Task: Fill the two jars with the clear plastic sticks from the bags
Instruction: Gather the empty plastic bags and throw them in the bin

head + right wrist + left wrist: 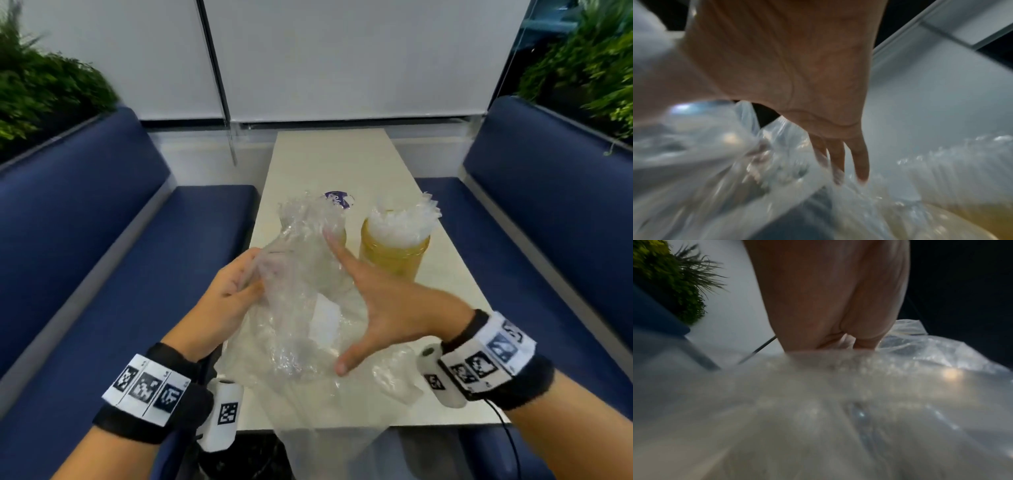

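Right now the person's left hand (228, 291) grips one side of a crumpled clear plastic bag (301, 291) held up over the pale table (329, 161), while the right hand (387, 301) is spread wide, its straight fingers (861, 160) pressing against the bag's other side. Just beyond the bag stand two amber jars: the right jar (394, 257) is packed with clear plastic sticks (400, 221) that poke above its rim, and the left jar (339, 236) is mostly hidden behind the bag, so I cannot tell how full it is. A purple lid (337, 198) lies behind the left jar, and another limp clear bag (394, 377) lies flat near the table's front edge.
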